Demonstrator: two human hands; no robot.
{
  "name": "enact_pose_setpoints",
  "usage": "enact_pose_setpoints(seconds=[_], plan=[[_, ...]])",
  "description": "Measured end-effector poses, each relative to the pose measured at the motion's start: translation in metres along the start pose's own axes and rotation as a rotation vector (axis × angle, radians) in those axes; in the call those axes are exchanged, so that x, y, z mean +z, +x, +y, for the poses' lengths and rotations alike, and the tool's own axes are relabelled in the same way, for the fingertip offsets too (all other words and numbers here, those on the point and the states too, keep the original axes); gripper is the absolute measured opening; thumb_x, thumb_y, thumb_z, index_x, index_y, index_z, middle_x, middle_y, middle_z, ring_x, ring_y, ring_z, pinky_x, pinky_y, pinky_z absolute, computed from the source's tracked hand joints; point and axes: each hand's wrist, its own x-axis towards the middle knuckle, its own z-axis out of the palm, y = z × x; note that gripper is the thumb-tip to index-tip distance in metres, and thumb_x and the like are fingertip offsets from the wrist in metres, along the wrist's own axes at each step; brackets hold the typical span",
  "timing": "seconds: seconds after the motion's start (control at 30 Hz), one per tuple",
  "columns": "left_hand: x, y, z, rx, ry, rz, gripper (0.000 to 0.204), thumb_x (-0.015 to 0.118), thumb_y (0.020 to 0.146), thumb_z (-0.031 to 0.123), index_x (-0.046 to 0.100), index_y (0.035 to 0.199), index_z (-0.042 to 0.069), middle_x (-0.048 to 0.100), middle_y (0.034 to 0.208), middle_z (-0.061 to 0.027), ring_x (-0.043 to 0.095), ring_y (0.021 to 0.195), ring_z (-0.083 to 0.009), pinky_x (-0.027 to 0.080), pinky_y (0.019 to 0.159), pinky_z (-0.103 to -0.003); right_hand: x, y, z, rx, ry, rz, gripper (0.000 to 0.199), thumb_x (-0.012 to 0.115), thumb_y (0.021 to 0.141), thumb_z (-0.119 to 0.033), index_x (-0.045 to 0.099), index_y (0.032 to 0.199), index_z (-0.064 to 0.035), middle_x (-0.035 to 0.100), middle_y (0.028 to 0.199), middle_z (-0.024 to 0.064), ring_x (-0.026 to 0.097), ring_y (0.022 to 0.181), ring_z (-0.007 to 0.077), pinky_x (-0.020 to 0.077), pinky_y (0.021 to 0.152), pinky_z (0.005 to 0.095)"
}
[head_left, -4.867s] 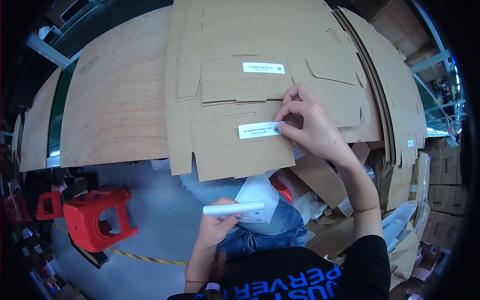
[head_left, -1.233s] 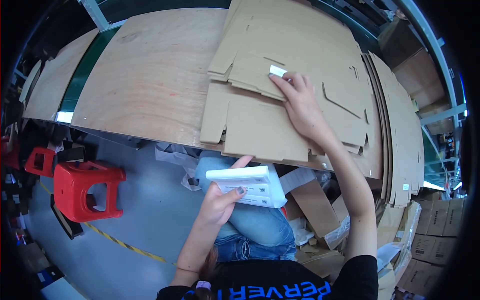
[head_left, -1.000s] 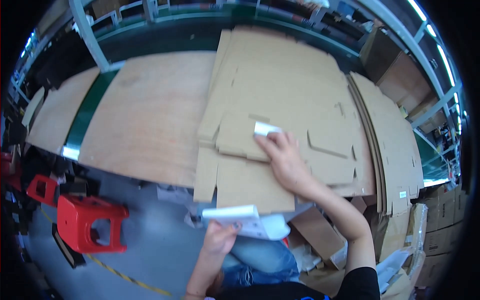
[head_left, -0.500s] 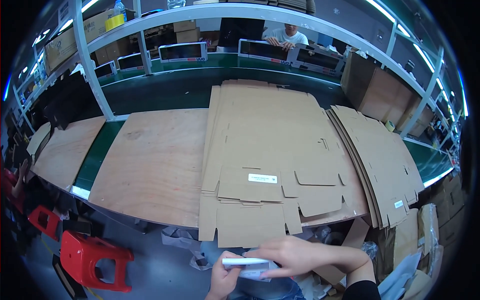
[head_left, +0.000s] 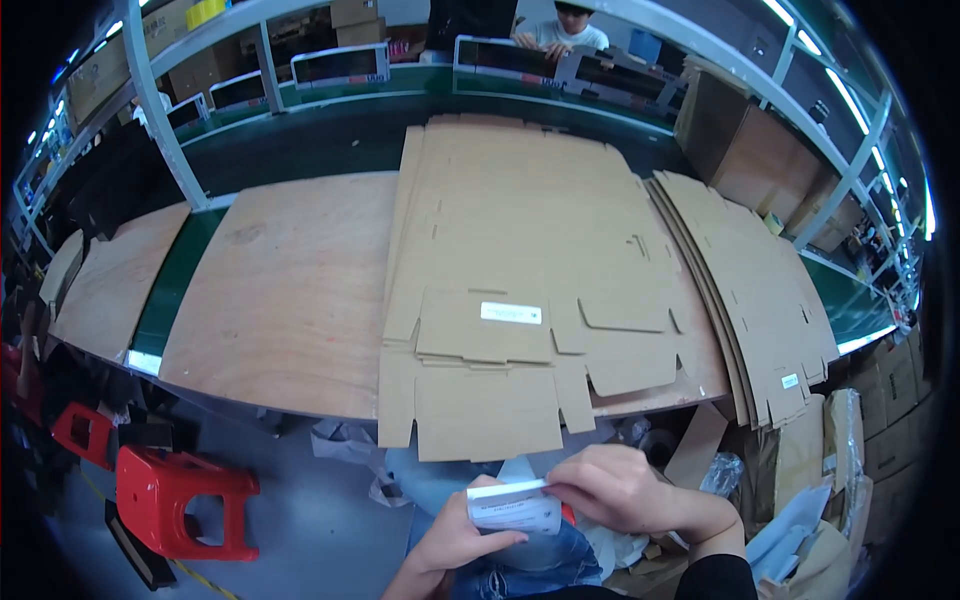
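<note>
Plywood workbench (head_left: pixel 290 290) is sitting under a stack of flat cardboard blanks (head_left: pixel 520 300), top one wearing a white sticker (head_left: pixel 511 313), while down over the lap the left hand (head_left: pixel 455 540) is cupping a white label pad (head_left: pixel 514 506), fingers curled around it. Right hand (head_left: pixel 620 490) is pinching the pad's top edge, fingertips pressed together. Pad's small, glossy and thin-looking, so a label could be tearing or curling onto itself if it's pulled crooked.

The right hand (head_left: pixel 620 488) no longer presses a label on the flat cardboard stack (head_left: pixel 520 300); it now meets the label roll (head_left: pixel 513 506) held by the left hand (head_left: pixel 460 535), below the stack.
</note>
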Motion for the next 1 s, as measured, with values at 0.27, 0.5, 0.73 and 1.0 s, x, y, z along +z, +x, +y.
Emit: enact_pose_setpoints(seconds=[0.27, 0.5, 0.73, 1.0], plan=[[-0.019, -0.005, -0.032, -0.249, -0.005, 0.072, 0.030, 0.065, 0.075, -0.007, 0.059, 0.104, -0.008, 0.067, 0.098, -0.0172, 0.066, 0.083, -0.0206, 0.053, 0.074, -0.026, 0.002, 0.014, 0.016, 0.110, -0.037, 0.070, 0.007, 0.068, 0.073, -0.003, 0.063, 0.078, -0.0039, 0.060, 0.093, 0.0083, 0.056, 0.078, 0.0208, 0.0440, 0.069, 0.0299], [-0.028, -0.016, -0.041, -0.137, -0.089, 0.018, 0.026, 0.064, 0.079, -0.001, 0.061, 0.103, -0.008, 0.068, 0.096, -0.0175, 0.068, 0.082, -0.0248, 0.054, 0.071, -0.028, -0.001, 0.036, 0.089, 0.524, 0.225, 0.194, 0.005, 0.060, 0.078, -0.005, 0.064, 0.078, -0.0035, 0.054, 0.094, 0.0066, 0.049, 0.087, 0.0156, 0.0386, 0.069, 0.0229], [-0.040, -0.027, -0.049, -0.081, -0.134, 0.020, 0.026, 0.064, 0.078, -0.003, 0.061, 0.104, -0.007, 0.068, 0.098, -0.0182, 0.068, 0.083, -0.0248, 0.054, 0.072, -0.029, 0.019, 0.030, 0.102, 0.508, 0.167, -0.055, 0.008, 0.061, 0.079, -0.005, 0.064, 0.077, 0.0016, 0.052, 0.090, 0.0070, 0.050, 0.080, 0.0178, 0.0426, 0.067, 0.0255], [-0.043, -0.023, -0.052, -0.061, -0.178, 0.050, 0.027, 0.064, 0.078, -0.004, 0.060, 0.105, -0.006, 0.067, 0.099, -0.0189, 0.067, 0.083, -0.0252, 0.054, 0.071, -0.029, 0.022, 0.033, 0.102, 0.575, 0.111, -0.058, 0.005, 0.060, 0.078, -0.003, 0.063, 0.080, 0.0001, 0.050, 0.096, 0.0093, 0.049, 0.081, 0.0195, 0.0433, 0.070, 0.0272]])
